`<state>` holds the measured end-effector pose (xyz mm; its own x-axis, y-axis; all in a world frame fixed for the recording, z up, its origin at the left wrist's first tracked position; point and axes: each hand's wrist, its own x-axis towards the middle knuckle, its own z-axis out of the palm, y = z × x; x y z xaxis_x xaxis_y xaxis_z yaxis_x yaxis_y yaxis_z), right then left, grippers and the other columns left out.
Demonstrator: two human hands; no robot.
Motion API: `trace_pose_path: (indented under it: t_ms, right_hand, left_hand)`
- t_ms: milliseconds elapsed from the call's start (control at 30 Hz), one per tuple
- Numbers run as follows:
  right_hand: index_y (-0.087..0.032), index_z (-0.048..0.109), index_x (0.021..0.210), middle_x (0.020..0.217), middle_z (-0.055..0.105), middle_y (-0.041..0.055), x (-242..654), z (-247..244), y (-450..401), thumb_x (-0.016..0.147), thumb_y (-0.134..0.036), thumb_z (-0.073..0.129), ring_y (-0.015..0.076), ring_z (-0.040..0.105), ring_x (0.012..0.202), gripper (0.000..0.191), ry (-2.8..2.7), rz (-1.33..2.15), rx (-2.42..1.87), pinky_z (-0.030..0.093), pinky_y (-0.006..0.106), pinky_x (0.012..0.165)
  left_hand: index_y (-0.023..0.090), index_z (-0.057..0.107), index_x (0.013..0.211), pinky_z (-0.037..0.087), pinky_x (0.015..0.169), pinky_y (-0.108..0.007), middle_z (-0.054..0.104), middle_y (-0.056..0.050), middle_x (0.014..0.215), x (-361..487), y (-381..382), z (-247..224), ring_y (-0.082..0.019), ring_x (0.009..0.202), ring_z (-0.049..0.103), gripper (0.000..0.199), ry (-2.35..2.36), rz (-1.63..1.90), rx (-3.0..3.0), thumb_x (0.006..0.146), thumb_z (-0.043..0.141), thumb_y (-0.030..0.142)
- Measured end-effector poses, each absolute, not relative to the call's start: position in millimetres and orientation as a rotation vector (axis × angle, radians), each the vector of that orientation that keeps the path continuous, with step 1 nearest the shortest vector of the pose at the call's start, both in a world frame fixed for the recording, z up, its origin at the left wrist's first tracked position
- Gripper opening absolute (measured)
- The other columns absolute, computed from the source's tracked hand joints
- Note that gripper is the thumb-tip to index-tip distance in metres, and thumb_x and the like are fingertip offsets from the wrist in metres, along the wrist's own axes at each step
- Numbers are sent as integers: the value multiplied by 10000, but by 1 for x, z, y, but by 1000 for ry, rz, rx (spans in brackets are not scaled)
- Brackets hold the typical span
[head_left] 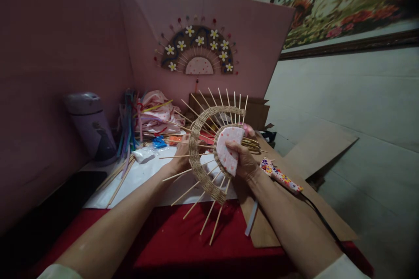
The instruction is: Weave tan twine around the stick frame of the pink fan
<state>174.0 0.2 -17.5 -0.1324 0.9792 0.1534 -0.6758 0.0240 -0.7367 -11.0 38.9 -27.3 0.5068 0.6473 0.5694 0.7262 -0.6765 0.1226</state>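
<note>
A fan-shaped frame [196, 155] of thin wooden sticks, with a curved band of woven brown cord, is held up over the table. At its inner edge is a white half-round pad [228, 146] with pink spots. My right hand [244, 159] is closed on this pad, thumb on its front face. Behind the woven band, my left hand [183, 154] is at the left side of the sticks; its fingers are mostly hidden by the frame.
A finished-looking floral fan [200, 48] hangs on the pink board. A purple bottle [93, 128] stands left, near pipe cleaners [126, 128] and loose sticks [121, 178]. A flowered glue gun [281, 176] lies on cardboard [262, 226] at right.
</note>
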Motion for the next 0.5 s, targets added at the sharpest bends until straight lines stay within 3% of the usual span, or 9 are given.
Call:
trace_pose_path:
  t_ms: [200,333,500]
  right_hand:
    - [-183,602,807,678,694,-27,180,-15,7,584,-120,663,127,647,556,240,-647,1369,-499,557,219,526]
    - [-192,589,782,651,688,-29,185,-16,13,571,-135,664,126,637,525,231,-576,1227,-503,555,222,501]
    - [-201,588,806,672,688,-42,186,-17,17,566,-112,661,117,641,549,266,-545,1193,-477,561,219,529]
  left_hand:
    - [171,647,735,335,778,-389,638,-76,793,-15,42,-31,-215,787,519,181,-1189,-710,-2516,805,481,157]
    - [181,645,756,333,750,-380,642,-70,757,-23,47,-34,-224,794,527,148,-1285,-631,-2507,792,501,187]
    - [171,614,694,328,752,-378,637,-69,735,-26,45,-31,-204,743,527,247,-1381,-655,-2498,844,422,206]
